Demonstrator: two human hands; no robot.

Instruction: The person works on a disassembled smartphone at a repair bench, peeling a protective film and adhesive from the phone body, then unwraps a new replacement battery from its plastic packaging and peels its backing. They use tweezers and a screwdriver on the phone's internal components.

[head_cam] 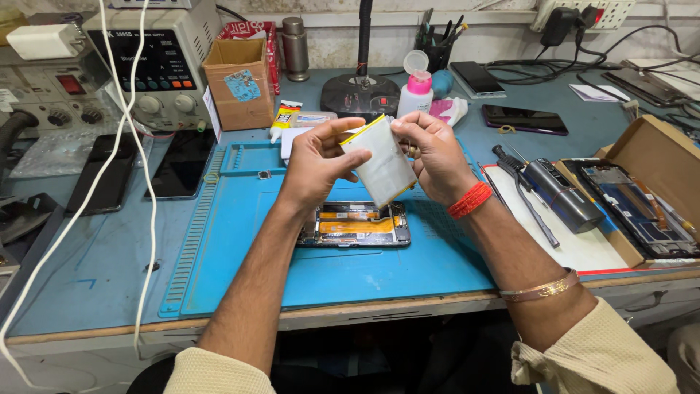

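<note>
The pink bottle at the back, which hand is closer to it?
The right hand is nearer: the pink bottle stands just behind it. The left hand is farther off to the side. Both hold the white battery.
</note>
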